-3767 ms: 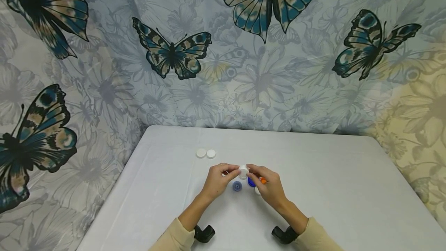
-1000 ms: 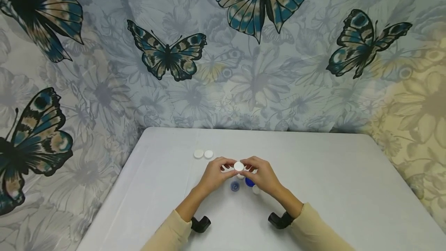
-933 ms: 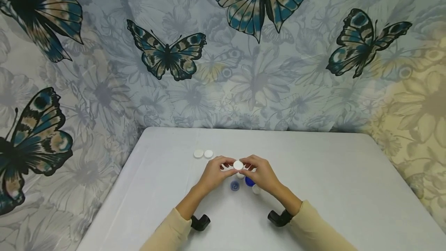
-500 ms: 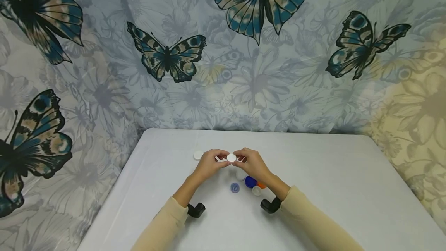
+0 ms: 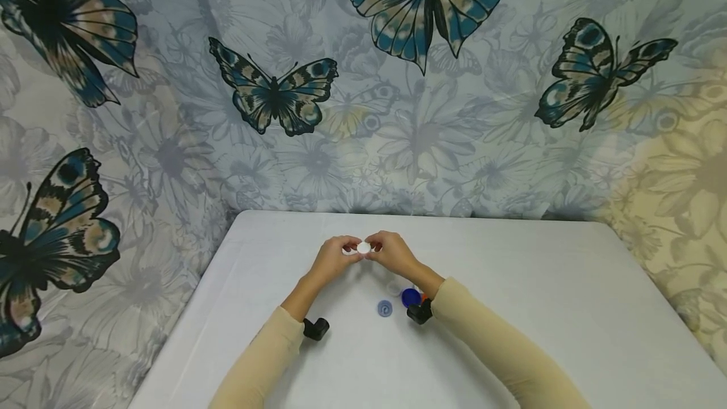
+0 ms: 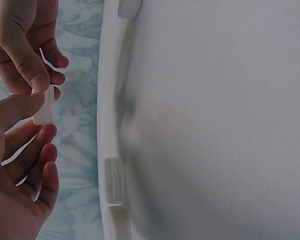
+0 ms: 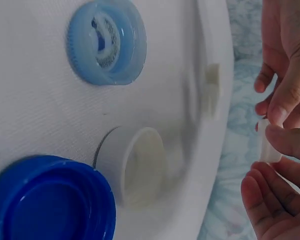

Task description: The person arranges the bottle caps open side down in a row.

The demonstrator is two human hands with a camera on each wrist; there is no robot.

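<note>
Both hands pinch one small white bottle cap [image 5: 364, 248] between thumbs and fingertips above the table's far middle. The left hand [image 5: 330, 260] has its left side; the right hand [image 5: 394, 253] has the other. In the left wrist view the held cap [image 6: 44, 106] appears edge-on. Beneath and behind the right forearm lie a light blue cap [image 5: 385, 308], a dark blue cap [image 5: 411, 298], a white cap [image 5: 394, 288] and a partly hidden orange piece [image 5: 424, 296]. Two more white caps, one of them ridged [image 6: 115, 180], are hidden behind the left hand in the head view.
The white-covered table [image 5: 539, 308] reaches back to a wall cloth printed with butterflies [image 5: 275, 96]. A black wrist mount [image 5: 420, 312] on the right arm hangs beside the dark blue cap. Another black wrist mount [image 5: 316, 329] is on the left arm.
Both hands have moved left and farther back with the white cap between them. The left hand now covers the two white caps at the back. The right forearm has come over the coloured caps.
</note>
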